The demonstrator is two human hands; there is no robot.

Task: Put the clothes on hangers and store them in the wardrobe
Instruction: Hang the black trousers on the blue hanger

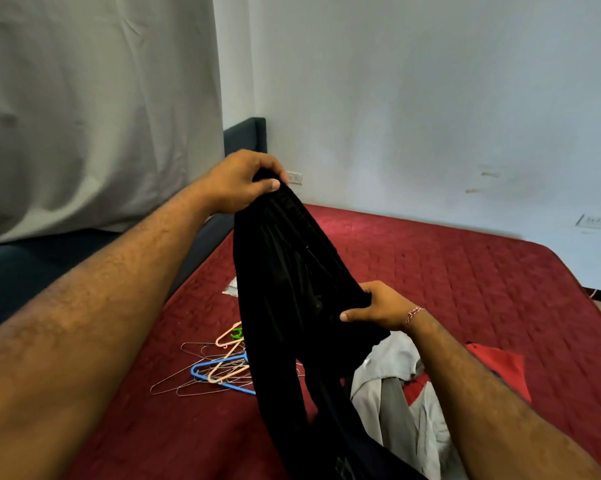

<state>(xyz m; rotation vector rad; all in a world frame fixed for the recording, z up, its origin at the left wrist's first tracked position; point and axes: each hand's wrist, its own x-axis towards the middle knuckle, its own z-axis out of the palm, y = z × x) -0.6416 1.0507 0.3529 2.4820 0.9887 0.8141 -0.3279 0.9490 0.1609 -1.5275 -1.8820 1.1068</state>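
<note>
A black soft-fabric garment (292, 292), likely trousers, is held up over the dark red quilted bed (465, 271), with its lower part trailing down toward the near edge. The left hand (238, 181) is curled round one bunched end, raised high near the bed's far left corner; the right hand (378, 308) is curled round the other end, lower and nearer the middle. No hanger is held yet. The tangled pile of thin wire and blue, peach and green plastic hangers (219, 368) lies near the bed's left edge, partly behind the hanging cloth. Risk 1: the trailing fabric could snag a hook and the whole tangle would be dragged if the garment is swung left. Risk 2: one hand must be freed for a hanger, and the limp cloth could slump onto the grey and red clothes heap (406, 393) just beside it. Risk 3: several interlocked hangers may come up together. No wardrobe is in view.
</note>
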